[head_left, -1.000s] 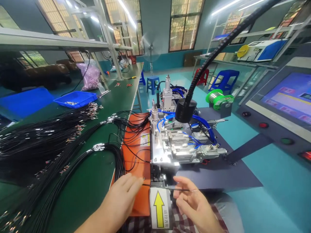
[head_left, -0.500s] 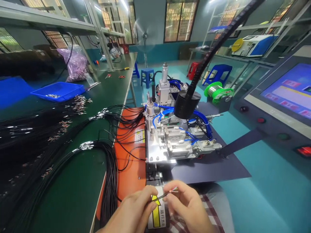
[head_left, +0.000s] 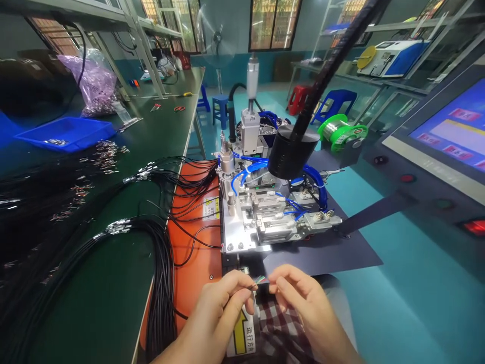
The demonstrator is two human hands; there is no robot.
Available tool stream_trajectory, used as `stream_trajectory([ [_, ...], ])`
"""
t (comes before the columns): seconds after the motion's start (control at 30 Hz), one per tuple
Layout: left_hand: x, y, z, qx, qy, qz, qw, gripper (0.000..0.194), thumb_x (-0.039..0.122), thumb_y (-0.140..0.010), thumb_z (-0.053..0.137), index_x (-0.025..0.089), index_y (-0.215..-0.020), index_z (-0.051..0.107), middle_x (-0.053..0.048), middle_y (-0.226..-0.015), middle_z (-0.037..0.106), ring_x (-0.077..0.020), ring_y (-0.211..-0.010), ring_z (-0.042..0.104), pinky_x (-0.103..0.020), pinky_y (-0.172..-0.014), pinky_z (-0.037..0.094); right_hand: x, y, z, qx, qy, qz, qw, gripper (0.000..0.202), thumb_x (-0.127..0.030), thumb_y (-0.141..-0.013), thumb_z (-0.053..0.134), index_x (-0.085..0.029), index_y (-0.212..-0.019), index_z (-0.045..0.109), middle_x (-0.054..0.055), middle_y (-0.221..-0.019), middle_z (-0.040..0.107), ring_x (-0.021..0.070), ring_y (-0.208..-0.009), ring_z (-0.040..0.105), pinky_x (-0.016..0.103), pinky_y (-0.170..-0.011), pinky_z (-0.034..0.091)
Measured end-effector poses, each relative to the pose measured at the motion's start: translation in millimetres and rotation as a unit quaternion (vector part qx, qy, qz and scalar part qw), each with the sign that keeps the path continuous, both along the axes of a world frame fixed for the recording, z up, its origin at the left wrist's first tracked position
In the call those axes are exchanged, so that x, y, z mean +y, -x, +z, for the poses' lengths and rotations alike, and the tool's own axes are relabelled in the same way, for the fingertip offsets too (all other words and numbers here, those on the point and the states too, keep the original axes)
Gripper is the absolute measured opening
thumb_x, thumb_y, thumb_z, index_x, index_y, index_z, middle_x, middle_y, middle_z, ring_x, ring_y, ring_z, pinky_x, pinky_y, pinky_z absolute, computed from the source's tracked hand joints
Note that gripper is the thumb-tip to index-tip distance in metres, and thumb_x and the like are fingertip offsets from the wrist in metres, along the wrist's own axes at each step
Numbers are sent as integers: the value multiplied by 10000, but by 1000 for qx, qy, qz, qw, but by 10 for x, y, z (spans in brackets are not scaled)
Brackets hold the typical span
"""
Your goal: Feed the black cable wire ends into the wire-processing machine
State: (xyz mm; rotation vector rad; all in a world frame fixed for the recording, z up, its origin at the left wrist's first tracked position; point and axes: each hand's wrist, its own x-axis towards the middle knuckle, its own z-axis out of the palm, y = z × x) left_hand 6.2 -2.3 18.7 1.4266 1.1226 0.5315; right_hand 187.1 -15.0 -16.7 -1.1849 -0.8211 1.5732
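Observation:
My left hand (head_left: 231, 303) is closed in a pinch on the end of a black cable, most of it hidden by the fingers. Thin coloured wires (head_left: 259, 279), green, red and white, fan out past its fingertips. Just to their right is my right hand (head_left: 301, 298), its thumb and forefinger pressed together close to the wire tips. Whether anything is between those fingers I cannot make out. Both hands are above my lap, in front of a metal machine (head_left: 257, 217) with blue air tubes. Below the left hand is a label with a yellow arrow (head_left: 239, 336).
A thick bundle of black cables (head_left: 162, 288) hangs over the green table's edge at left. More cables with tinned ends (head_left: 118, 226) lie on the table near a blue tray (head_left: 66, 134). A black lamp (head_left: 291, 154) overhangs the machine; a screen (head_left: 454, 131) stands at right.
My left hand has shifted its pinch up to the coloured wires, covering the black cable. My right hand has moved slightly right, off the stripped cable end. The view has shifted a little.

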Motion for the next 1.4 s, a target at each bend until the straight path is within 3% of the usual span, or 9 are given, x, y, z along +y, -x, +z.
stream_trajectory([
  [0.2,-27,-4,-10,-98,97,18,990,250,377,-937,386,173,-913,529,32,-637,526,-59,-447,274,-194,-416,183,49,117,42,52,4,46,998,235,-415,-808,650,-183,-771,638,-21,-665,583,88,-507,424,216,-506,311],
  [0.5,-26,43,37,-59,82,2,995,272,363,-945,373,170,-875,551,25,-645,521,-76,-503,318,-208,-467,231,89,174,96,128,47,95,986,296,-405,-733,729,-149,-715,581,-27,-608,536,52,-449,332,196,-449,210],
  [0.7,-28,56,4,-24,25,-16,999,298,354,-950,350,169,-823,547,18,-630,510,-104,-572,393,-219,-533,285,119,149,58,181,47,123,975,251,-347,-709,754,-145,-722,606,-73,-498,432,39,-429,273,164,-425,198],
  [0.83,-14,72,-37,-19,10,-22,1000,293,367,-954,321,170,-877,524,14,-651,518,-107,-561,412,-227,-552,311,95,197,44,112,24,133,984,277,-398,-721,730,-150,-708,607,-55,-513,486,34,-378,300,166,-380,209],
  [1.03,-49,48,-36,-63,-13,-2,998,224,331,-945,354,200,-1047,505,3,-713,533,-147,-668,523,-238,-612,381,-13,315,67,-39,-33,68,996,294,-403,-769,665,-161,-655,543,-53,-529,457,69,-431,329,191,-416,268],
  [1.23,-80,-43,-16,-41,-79,85,992,134,309,-864,529,207,-921,595,-16,-827,527,-135,-664,482,-234,-596,374,-103,348,38,-115,-58,67,989,250,-343,-819,591,-171,-651,524,-24,-617,465,131,-569,421,238,-536,358],
  [1.4,-27,-79,14,-75,-41,138,987,148,298,-867,520,188,-783,573,-6,-781,509,-130,-668,487,-224,-585,377,-131,370,1,-109,-72,45,990,275,-336,-812,586,-185,-610,477,-38,-586,435,128,-547,406,234,-517,352],
])
